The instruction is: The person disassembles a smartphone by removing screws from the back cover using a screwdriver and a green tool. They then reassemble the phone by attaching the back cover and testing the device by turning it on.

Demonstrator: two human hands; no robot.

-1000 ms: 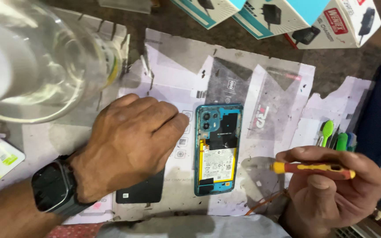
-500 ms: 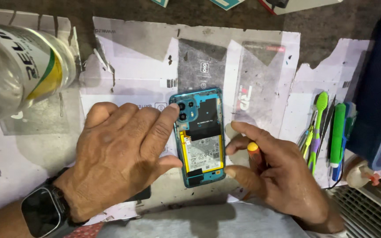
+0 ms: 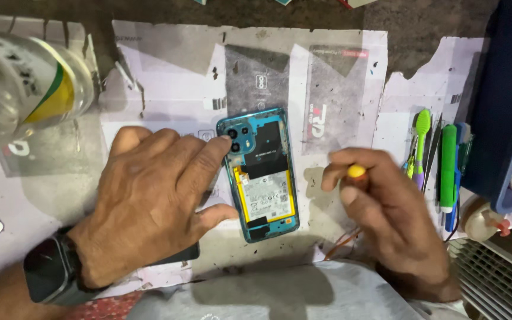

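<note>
Here, an opened teal phone [image 3: 262, 175] lies face down on the paper-covered bench [image 3: 167, 65], between two hands.

The left hand [image 3: 149, 204] rests flat beside it, fingers spread, forefinger tip on the camera corner and thumb against its left edge. The right hand [image 3: 386, 213], just right of the phone, has its fingers curled tight round a yellow-capped screwdriver [image 3: 356, 172]. A clear plastic bottle [image 3: 22, 89] with a yellow and green label lies at upper left. Green and blue tools [image 3: 442, 163] sit at right, beside a blue tray [image 3: 508, 112].
</note>
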